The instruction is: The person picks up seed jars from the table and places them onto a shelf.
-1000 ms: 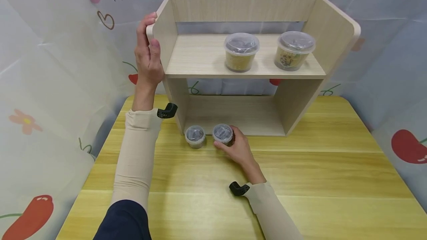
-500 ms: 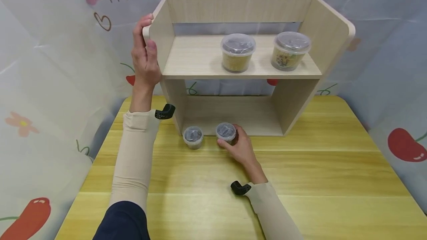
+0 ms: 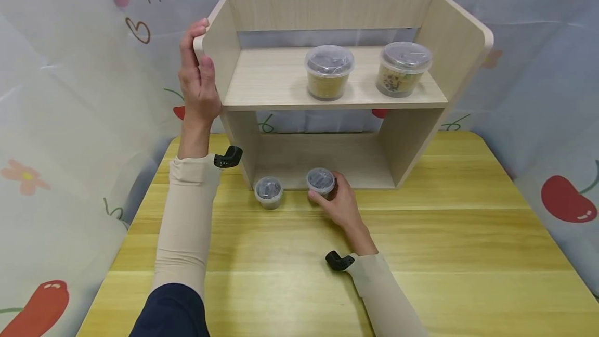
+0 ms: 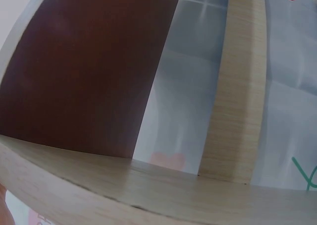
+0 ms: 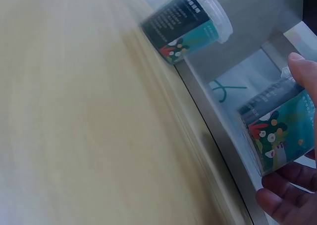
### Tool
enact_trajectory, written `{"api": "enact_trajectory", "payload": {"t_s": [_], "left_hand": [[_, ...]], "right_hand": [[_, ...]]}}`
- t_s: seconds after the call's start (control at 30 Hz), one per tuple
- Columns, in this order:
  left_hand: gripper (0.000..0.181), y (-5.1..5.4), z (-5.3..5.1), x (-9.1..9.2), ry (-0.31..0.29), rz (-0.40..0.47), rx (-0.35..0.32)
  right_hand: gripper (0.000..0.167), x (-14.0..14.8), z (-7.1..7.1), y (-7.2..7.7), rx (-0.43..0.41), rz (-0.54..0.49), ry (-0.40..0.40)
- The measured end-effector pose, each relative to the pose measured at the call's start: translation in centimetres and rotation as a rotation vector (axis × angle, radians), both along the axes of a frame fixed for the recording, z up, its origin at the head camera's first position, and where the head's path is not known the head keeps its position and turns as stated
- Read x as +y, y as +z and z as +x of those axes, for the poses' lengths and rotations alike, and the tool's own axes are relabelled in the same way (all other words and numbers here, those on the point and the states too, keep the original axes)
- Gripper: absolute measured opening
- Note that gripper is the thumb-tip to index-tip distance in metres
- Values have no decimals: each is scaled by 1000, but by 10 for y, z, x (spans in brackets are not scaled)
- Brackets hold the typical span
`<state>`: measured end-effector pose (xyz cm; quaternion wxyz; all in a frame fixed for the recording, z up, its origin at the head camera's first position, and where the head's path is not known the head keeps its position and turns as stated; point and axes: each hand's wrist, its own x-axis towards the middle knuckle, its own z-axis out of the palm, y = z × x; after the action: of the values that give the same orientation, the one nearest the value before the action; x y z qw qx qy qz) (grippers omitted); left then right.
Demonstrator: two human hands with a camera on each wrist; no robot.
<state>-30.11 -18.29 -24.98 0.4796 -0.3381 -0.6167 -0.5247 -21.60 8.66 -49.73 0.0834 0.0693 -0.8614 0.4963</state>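
My left hand (image 3: 198,85) grips the left side panel of a pale wooden two-level shelf (image 3: 337,107). Low at the shelf's front, my right hand (image 3: 340,204) pinches a small lidded cup (image 3: 321,180) between thumb and fingers. The right wrist view shows this cup (image 5: 282,131) with a teal and dark printed label, the fingers (image 5: 285,193) round its base. A matching cup (image 3: 269,192) stands on the table by the shelf's lower left front edge. Two larger lidded tubs, one yellowish (image 3: 329,73) and one patterned (image 3: 403,69), sit on the upper level.
The yellow wooden table (image 3: 449,254) extends in front of the shelf and to both sides. Behind it hangs a pale printed cloth (image 3: 538,66). The lower level (image 3: 327,155) lies behind the two small cups, between upright side panels.
The right hand has shifted the small cup to the right and slightly toward the shelf, widening the gap to the other cup. The left hand keeps its grip; the head view has moved slightly.
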Motion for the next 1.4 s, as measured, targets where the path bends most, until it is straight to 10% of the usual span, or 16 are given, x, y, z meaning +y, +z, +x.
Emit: {"api": "enact_trajectory", "payload": {"t_s": [1.4], "left_hand": [[51, -7, -12, -6, 11, 2, -21]], "right_hand": [[81, 34, -10, 4, 4, -39, -120]]}}
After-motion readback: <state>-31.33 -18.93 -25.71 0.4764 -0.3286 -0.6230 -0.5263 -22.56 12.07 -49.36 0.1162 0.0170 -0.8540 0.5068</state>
